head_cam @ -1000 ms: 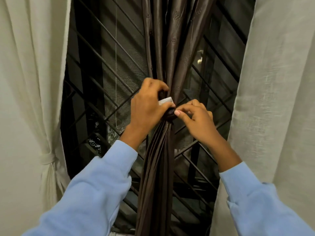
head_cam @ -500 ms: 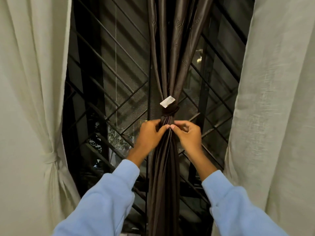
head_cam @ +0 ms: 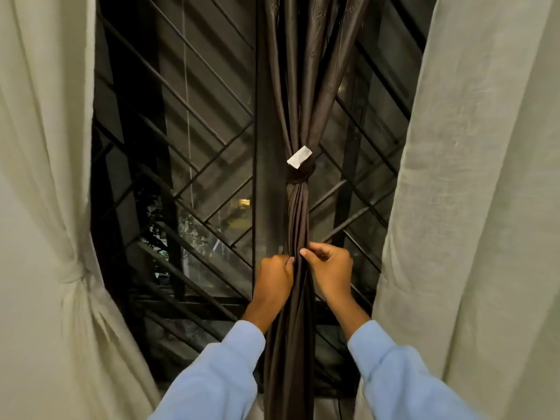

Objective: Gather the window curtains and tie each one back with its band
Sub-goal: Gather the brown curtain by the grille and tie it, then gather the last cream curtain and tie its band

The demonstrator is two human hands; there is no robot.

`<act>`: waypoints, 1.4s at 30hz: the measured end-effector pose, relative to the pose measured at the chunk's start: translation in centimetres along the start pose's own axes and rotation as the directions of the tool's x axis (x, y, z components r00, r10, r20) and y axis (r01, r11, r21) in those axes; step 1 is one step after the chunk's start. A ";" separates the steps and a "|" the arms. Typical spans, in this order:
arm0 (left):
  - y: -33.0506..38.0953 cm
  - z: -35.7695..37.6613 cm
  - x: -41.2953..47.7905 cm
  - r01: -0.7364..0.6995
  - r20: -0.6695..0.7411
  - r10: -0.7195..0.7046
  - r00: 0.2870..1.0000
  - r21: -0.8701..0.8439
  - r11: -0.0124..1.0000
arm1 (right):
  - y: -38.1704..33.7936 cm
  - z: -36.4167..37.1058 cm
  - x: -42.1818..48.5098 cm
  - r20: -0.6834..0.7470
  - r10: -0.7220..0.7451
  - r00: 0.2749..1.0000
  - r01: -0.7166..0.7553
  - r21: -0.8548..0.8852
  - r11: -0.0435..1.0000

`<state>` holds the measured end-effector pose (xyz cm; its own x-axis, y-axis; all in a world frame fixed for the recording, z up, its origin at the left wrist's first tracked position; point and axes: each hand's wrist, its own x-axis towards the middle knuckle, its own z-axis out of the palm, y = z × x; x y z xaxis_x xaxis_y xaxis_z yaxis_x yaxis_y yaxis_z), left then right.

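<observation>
Now left hand (head_cam: 274, 277) and right hand (head_cam: 328, 268) sit well below the band (head_cam: 300, 174), down from right at it 1 s ago; each pinches folds of the brown curtain (head_cam: 295, 334), 1 per side. Band stays knotted round the gathered curtain, white tag (head_cam: 299, 157) just above it: tie looks done, hands dressing folds. Left of the band, tied cream curtain (head_cam: 45, 147); right of it, loose cream curtain (head_cam: 472, 207), no tie visible, likely next.

Brown curtain (head_cam: 298, 222) top, hem off-frame
</observation>
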<state>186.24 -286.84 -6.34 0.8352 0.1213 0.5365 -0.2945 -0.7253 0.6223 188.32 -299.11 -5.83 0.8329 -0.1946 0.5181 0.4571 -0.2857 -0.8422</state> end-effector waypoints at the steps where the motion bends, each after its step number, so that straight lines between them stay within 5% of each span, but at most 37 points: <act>1: -0.1 0.4 -0.5 0.014 0.014 -0.015 1.000 0.020 1.000 | 0.3 -0.1 -0.5 -0.008 0.000 1.000 0.000 -0.017 1.000; 10: -0.1 2.3 -3.9 0.053 0.016 -0.052 0.998 -0.086 0.995 | 2.5 -1.3 -4.6 -0.146 0.096 0.985 -0.105 -0.051 0.993; 26: 4.0 11.4 -12.7 0.006 0.317 0.058 0.947 -0.197 0.980 | 8.9 -11.6 -13.4 -0.251 0.353 0.902 -0.383 -0.085 0.920; 42: 13.2 17.7 -16.2 0.139 0.124 -0.109 0.986 -0.265 0.954 | 10.5 -26.6 -13.1 -0.116 0.229 0.967 -0.239 -0.082 0.967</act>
<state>177.05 -310.36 -16.84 0.9134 0.1144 0.3908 -0.2882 -0.4961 0.8190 173.90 -324.57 -17.52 0.8736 -0.3621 0.3252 0.2174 -0.3073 -0.9264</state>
